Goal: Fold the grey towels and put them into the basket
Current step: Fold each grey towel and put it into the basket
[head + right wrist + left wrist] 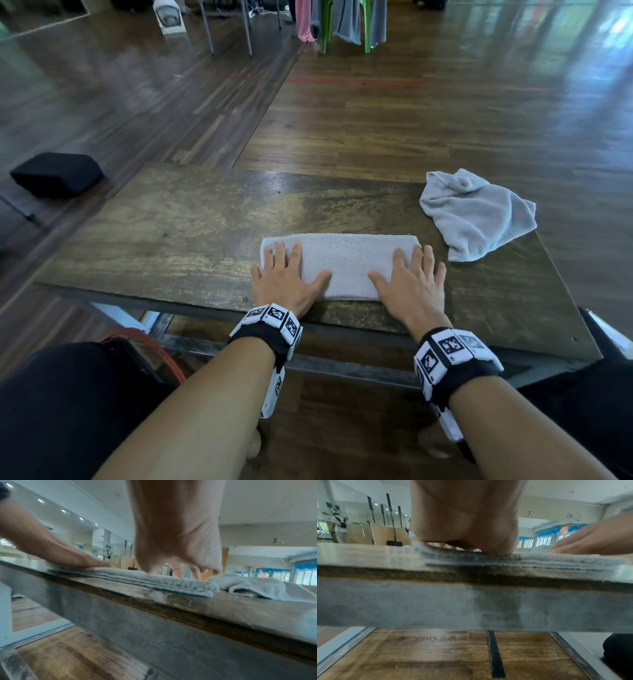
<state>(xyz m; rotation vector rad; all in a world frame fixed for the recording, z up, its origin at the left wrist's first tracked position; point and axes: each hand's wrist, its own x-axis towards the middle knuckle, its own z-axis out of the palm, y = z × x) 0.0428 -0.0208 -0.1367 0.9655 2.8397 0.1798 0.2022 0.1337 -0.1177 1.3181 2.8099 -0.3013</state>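
A grey towel (342, 263) folded into a long strip lies near the front edge of the wooden table (191, 226). My left hand (286, 274) presses flat on its left end, fingers straight and spread. My right hand (412, 279) presses flat on its right end the same way. The wrist views show the folded towel (530, 562) (154, 581) as a stack of layers under the left hand (465, 524) and the right hand (176, 534). A second grey towel (479, 214) (267, 588) lies crumpled at the table's right rear corner. No basket is in view.
A black box (56, 174) sits on the wooden floor left of the table. Far back stand a green chair (346, 24) draped with grey and pink cloths, metal chair legs (226, 27) and a white fan (168, 17). An orange rim (154, 349) shows below the table's front left.
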